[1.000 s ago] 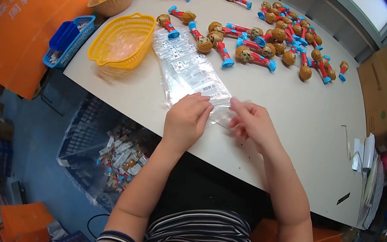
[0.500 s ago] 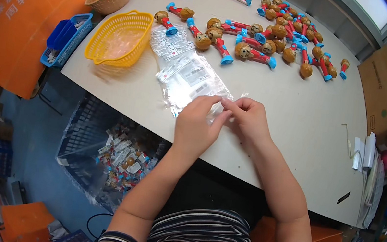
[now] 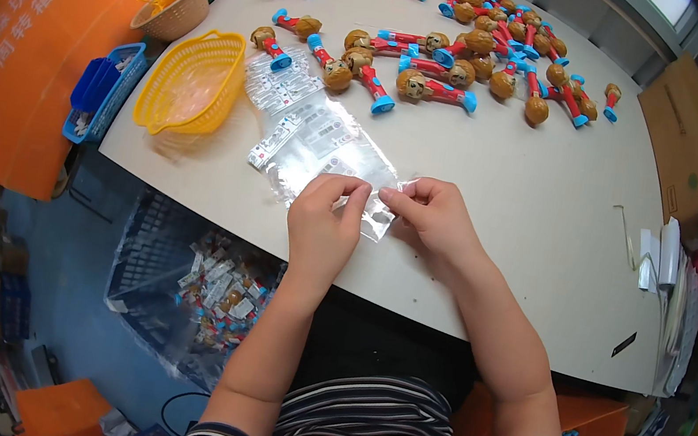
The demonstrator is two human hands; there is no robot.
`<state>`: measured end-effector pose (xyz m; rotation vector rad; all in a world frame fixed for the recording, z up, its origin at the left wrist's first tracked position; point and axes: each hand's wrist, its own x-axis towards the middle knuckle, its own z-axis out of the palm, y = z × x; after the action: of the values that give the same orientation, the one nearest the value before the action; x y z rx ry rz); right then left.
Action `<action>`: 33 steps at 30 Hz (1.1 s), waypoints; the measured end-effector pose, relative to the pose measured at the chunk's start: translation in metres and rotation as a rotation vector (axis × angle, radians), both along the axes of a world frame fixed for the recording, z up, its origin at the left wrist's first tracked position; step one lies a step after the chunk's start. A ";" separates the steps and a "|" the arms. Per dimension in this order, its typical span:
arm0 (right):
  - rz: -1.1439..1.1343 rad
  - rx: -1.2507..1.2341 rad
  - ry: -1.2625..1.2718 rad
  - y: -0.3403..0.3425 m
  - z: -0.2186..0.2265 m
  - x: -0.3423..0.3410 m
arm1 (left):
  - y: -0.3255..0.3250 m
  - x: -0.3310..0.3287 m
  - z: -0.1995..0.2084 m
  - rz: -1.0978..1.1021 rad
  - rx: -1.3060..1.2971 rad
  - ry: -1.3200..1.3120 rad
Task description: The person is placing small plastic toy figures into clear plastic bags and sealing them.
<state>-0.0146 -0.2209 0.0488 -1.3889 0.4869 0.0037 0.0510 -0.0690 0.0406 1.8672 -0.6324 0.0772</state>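
Observation:
My left hand (image 3: 324,219) and my right hand (image 3: 443,218) are close together over the near part of the table, each with thumb and forefinger pinched. Between them they hold the upper edge of a clear plastic bag (image 3: 376,219), whose lower corner shows below the fingertips. Just beyond lies an overlapping stack of clear printed bags (image 3: 324,139). Farther back are small red toys with round brown heads and blue bases; one toy (image 3: 438,93) lies on its side beyond my right hand, and another (image 3: 369,78) lies past the bags.
A yellow basket (image 3: 146,105) stands left of the bags. More toys are heaped at the back right. Beyond the left edge are a blue basket (image 3: 129,80) and a tan basket (image 3: 190,13). Below the table a blue crate (image 3: 130,250) holds packed toys. A cardboard box (image 3: 689,150) stands at right.
My fingertips have drawn slightly apart, and more of the clear bag shows between and below them. The whole view has shifted a little, moving the table contents left and up.

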 end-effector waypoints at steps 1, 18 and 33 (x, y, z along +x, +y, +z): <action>-0.004 0.001 -0.001 0.001 -0.001 -0.001 | -0.002 -0.003 0.002 0.016 -0.011 -0.036; -0.155 -0.127 -0.086 0.001 -0.019 0.003 | 0.014 0.002 0.002 0.185 -0.218 0.126; -0.150 0.183 -0.021 -0.009 -0.004 -0.003 | 0.008 -0.003 -0.040 0.042 0.385 -0.246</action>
<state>-0.0178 -0.2302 0.0451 -1.1697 0.5586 -0.0862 0.0479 -0.0605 0.0009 2.2641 -0.8217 0.2291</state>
